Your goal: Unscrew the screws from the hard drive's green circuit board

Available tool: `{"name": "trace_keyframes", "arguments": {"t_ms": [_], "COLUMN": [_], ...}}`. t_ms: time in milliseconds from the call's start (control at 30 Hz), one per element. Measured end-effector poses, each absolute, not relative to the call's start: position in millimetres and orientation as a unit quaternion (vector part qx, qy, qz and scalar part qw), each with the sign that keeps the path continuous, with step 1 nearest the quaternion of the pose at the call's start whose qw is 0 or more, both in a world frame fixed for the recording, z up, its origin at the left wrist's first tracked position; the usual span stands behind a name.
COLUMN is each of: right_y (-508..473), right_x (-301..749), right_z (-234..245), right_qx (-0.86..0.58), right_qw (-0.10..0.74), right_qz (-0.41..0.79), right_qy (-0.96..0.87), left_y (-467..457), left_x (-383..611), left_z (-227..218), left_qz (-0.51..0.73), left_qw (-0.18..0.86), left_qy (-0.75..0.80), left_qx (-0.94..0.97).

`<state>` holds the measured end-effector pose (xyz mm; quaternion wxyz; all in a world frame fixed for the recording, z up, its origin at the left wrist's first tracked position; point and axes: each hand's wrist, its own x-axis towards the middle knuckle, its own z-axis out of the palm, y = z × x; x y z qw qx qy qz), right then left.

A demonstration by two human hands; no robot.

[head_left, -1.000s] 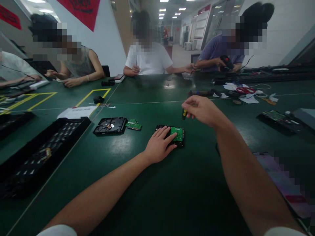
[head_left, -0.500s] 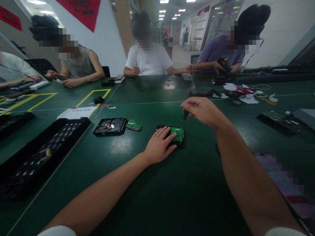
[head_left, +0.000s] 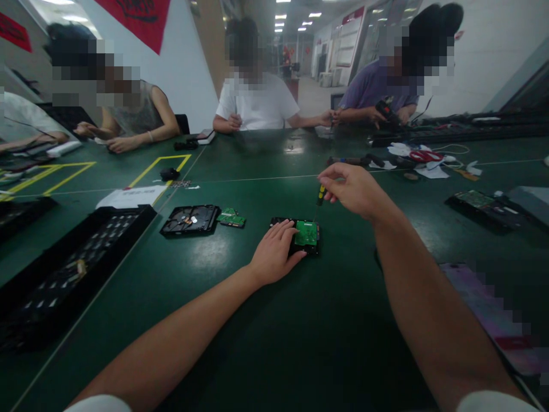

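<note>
A black hard drive (head_left: 314, 248) with a green circuit board (head_left: 306, 233) facing up lies on the table before me. Across its left part rests my left hand (head_left: 274, 252), its fingers over the top and its thumb at the near edge, holding the drive in place. My right hand (head_left: 349, 190) is closed around the black and yellow handle of a small screwdriver (head_left: 321, 195). The thin shaft points down to the board's far right edge; whether the tip sits in a screw is too small to tell. My left fingers cover the drive's left end.
Left of the drive lie a loose green circuit board (head_left: 231, 217) and another hard drive (head_left: 190, 220). A long black tray (head_left: 141, 213) stands further left. On the right are a drive with its board (head_left: 480, 203) and scattered papers (head_left: 431, 170). Several people sit across the table.
My left index finger has drawn back off the green board, and the thumb stays near the edge. The right hand has risen slightly, with more of the screwdriver handle showing. The view has shifted a little.
</note>
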<state>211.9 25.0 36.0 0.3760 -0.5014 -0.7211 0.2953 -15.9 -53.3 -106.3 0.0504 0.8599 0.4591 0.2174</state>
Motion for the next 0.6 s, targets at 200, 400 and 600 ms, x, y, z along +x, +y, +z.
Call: {"name": "trace_keyframes", "arguments": {"t_ms": [200,400,600], "right_y": [28.7,27.3,26.3], "right_x": [216.4,213.7,212.9], "right_z": [31.9,32.6,33.9], "right_qx": [-0.511,-0.51,-0.494], "right_qw": [0.37,0.368,0.37], "right_qz": [0.271,0.293,0.286], "right_qy": [-0.727,-0.72,-0.733], "left_y": [-52.6,-53.0,-53.5], "left_x": [-16.9,-18.0,-18.3], "left_z": [-107.1,-107.0,-106.8], "left_qz": [0.215,0.219,0.221], "left_qw": [0.043,0.042,0.038], "left_qy": [0.456,0.446,0.444], "left_qx": [0.862,0.867,0.867]}}
